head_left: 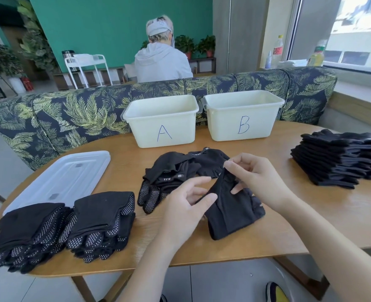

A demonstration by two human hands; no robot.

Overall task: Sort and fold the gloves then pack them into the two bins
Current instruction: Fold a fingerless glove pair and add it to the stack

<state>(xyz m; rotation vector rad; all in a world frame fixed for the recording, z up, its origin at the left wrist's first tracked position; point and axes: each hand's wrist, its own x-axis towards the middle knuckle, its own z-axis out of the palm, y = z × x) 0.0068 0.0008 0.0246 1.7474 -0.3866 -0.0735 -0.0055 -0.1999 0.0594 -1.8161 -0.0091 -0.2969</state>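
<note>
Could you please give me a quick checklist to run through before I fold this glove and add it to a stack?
1. Grip on black glove: ok, left hand and right hand both hold it.
2. Glove type: cannot tell, no dots show on this face.
3. Bin A and bin B uncovered: ok.
4. Bin floors free: cannot tell, hidden by their front walls.
5. Loose pile sorted: not ok, gloves lie unfolded.

The wooden desk (289, 225) is carrying bin A (161, 125), bin B (243, 118), a clear lid (60, 177), dotted-glove stacks (104, 214), a loose glove pile (176, 171) and, seemingly, plain folded gloves (337, 162) stacked at right.
</note>
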